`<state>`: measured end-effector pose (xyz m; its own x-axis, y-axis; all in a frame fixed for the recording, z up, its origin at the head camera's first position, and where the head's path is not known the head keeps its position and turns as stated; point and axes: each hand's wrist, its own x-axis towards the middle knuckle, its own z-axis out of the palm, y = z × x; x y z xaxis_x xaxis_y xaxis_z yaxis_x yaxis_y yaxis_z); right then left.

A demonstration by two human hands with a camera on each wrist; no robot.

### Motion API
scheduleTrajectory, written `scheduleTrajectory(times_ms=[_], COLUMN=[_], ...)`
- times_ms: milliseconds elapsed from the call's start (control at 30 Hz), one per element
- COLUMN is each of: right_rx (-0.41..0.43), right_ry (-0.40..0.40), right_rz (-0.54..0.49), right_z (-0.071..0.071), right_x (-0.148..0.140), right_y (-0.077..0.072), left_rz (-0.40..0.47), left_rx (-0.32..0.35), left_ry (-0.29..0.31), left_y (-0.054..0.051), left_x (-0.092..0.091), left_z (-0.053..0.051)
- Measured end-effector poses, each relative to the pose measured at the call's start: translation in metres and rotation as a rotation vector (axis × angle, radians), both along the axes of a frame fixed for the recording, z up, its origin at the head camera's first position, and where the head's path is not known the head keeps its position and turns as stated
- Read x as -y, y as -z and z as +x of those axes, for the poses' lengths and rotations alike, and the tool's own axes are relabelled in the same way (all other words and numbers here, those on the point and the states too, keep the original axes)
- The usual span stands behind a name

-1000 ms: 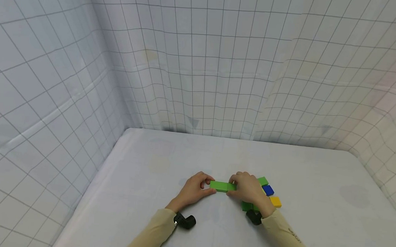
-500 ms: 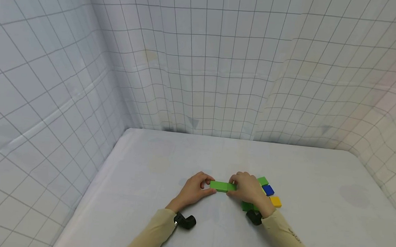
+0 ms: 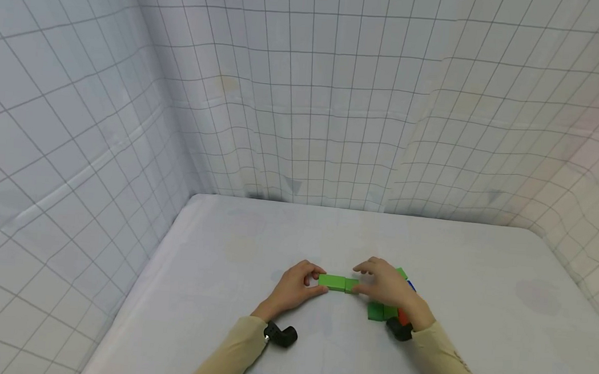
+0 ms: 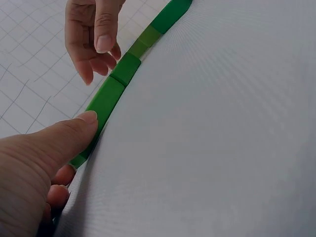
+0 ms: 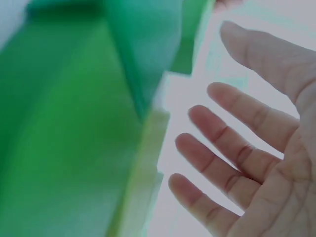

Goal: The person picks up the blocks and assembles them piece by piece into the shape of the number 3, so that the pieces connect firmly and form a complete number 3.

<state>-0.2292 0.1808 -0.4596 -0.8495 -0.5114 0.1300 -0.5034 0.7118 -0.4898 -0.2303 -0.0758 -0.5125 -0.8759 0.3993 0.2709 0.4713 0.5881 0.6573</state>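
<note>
In the head view my left hand pinches the left end of a long light-green block lying on the white table. The left wrist view shows its thumb along the near side of that block, with fingers behind. A shorter green block lies end to end with the long one. Just right of it is my right hand, its fingers parted and holding nothing. In the right wrist view its fingers are spread beside blurred green blocks close to the camera.
Under and beside the right hand lie a dark-green block, a green block, a red block, a mostly covered blue block and another light-green block. White grid-patterned cloth rises behind the table.
My right hand has let go of the shorter green block, spread its fingers and shifted slightly right. It now covers the yellow block, and a red one shows. The left hand stays put.
</note>
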Motion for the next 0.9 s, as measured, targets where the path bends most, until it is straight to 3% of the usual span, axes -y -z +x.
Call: scheduleTrajectory(times_ms=[133,267,500,900], right_rx=[0.007,0.037,0.120,0.103], right_ry=[0.068,0.106,0.081,0.076], right_rz=[-0.043,-0.004,0.008,0.014], right_z=[0.000,-0.001,-0.001,0.002], right_x=[-0.015,-0.030,-0.040,-0.042], right_y=[-0.007,-0.011,-0.011,-0.011], left_rz=[0.003,0.003,0.006,0.016], left_rx=[0.000,0.001,0.005,0.018], left_ry=[-0.003,-0.006,-0.006,0.012], left_y=[0.000,0.001,0.003,0.002], left_x=[0.000,0.000,0.002,0.001], left_z=[0.000,0.000,-0.001,0.000])
